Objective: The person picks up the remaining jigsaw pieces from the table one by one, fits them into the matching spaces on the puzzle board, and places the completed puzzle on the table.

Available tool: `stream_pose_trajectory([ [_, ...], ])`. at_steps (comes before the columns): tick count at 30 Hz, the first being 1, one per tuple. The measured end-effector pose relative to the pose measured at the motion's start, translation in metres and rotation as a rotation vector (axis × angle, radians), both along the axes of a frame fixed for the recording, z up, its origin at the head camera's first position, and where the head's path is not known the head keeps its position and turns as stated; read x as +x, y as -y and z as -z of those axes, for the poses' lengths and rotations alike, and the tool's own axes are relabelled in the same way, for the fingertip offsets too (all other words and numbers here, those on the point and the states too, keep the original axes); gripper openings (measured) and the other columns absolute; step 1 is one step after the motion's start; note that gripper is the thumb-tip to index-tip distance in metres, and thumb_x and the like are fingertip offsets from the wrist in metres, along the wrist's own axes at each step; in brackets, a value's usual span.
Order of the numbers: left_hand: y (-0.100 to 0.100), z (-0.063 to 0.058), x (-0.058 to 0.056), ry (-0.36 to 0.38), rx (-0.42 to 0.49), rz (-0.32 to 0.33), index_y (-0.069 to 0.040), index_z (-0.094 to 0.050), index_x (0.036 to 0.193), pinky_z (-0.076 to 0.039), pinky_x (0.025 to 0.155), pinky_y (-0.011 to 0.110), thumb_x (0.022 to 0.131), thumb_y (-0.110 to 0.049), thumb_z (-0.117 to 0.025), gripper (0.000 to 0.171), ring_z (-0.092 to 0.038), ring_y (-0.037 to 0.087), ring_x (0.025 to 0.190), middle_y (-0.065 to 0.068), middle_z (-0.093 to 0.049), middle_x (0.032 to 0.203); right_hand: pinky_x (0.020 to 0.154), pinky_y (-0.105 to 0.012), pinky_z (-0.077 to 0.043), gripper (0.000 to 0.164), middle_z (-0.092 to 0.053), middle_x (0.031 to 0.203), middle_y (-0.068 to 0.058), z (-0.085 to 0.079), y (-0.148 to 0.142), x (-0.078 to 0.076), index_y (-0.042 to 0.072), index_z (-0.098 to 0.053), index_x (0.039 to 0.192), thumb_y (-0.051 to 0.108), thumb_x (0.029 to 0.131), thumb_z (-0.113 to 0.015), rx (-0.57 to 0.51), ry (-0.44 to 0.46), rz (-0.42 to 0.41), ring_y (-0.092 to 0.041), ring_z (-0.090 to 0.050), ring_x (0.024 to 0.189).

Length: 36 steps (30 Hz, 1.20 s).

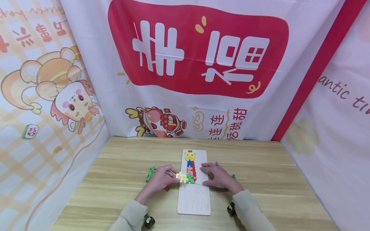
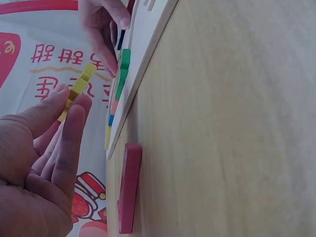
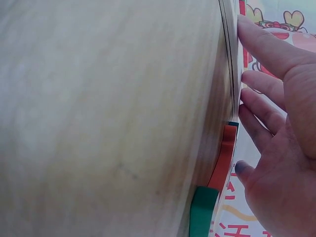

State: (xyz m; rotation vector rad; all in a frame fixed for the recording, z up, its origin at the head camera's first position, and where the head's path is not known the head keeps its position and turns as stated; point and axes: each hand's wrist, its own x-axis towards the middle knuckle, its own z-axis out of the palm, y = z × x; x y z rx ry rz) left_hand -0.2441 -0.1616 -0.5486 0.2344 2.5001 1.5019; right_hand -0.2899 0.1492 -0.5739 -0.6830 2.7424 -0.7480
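My left hand (image 1: 163, 176) pinches a yellow puzzle piece (image 2: 79, 88) between thumb and fingers, above the left side of a pale wooden puzzle board (image 1: 193, 203). Set in the board are a yellow giraffe head (image 1: 189, 156), a blue piece (image 1: 189, 164), a pink piece (image 1: 189, 170), a green piece (image 1: 190, 178) and a red scalloped strip (image 1: 194, 170). In the head view the yellow piece overlaps the green one; whether they touch I cannot tell. Holding no piece, my right hand (image 1: 218, 175) rests its extended fingers at the board's right edge.
A green piece (image 1: 150, 173) lies left of my left hand, and a dark red piece (image 2: 130, 187) lies beside the board. Near my right hand are an orange-red piece (image 3: 224, 155) and a green piece (image 3: 203, 212). Printed cloths (image 1: 196, 118) enclose the wooden table (image 1: 124, 160).
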Motion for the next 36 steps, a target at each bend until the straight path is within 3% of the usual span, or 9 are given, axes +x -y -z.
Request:
stream_pose_trajectory([
  [5,-0.007,0.002,0.003,0.027,0.031,0.038,-0.013,-0.07,0.111,-0.062,0.057,0.04,0.084,-0.025,-0.087,0.034,-0.074,0.025,0.075,0.001,-0.076,0.088,0.131,-0.059,-0.008,0.07,-0.046,0.162,0.002,0.0,-0.001,0.001,0.024,-0.057,0.149,0.044,0.087,-0.083,-0.005,0.004,0.003,-0.03,-0.034,0.155],
  [12,-0.019,0.008,0.006,0.004,0.025,0.085,-0.013,-0.07,0.105,-0.062,0.067,0.03,0.078,-0.018,-0.09,0.034,-0.069,0.017,0.082,0.002,-0.073,0.092,0.131,-0.058,-0.008,0.07,-0.047,0.161,0.001,0.002,-0.001,0.0,0.023,-0.057,0.149,0.045,0.087,-0.082,0.008,0.002,-0.005,-0.03,-0.035,0.155],
  [23,-0.034,0.007,0.013,0.039,-0.031,0.165,-0.013,-0.068,0.103,-0.06,0.066,0.026,0.078,-0.009,-0.088,0.032,-0.068,0.016,0.079,0.001,-0.071,0.088,0.131,-0.059,-0.008,0.069,-0.047,0.161,0.001,0.003,-0.003,-0.002,0.024,-0.058,0.148,0.046,0.087,-0.082,-0.008,0.004,-0.006,-0.029,-0.035,0.154],
  [31,-0.038,0.007,0.016,-0.01,-0.11,0.163,-0.016,-0.07,0.102,-0.059,0.068,0.025,0.076,-0.011,-0.089,0.033,-0.066,0.015,0.079,-0.001,-0.07,0.09,0.131,-0.059,-0.008,0.069,-0.047,0.162,0.002,0.001,-0.002,-0.001,0.023,-0.057,0.149,0.045,0.088,-0.082,-0.013,-0.002,-0.012,-0.029,-0.035,0.154],
  [36,-0.04,0.008,0.017,-0.078,-0.16,0.15,-0.015,-0.071,0.101,-0.058,0.063,0.023,0.076,-0.011,-0.09,0.032,-0.064,0.011,0.073,-0.003,-0.069,0.088,0.131,-0.059,-0.008,0.07,-0.046,0.162,0.001,0.0,-0.001,-0.001,0.023,-0.057,0.149,0.044,0.088,-0.082,-0.015,0.003,-0.013,-0.029,-0.034,0.155],
])
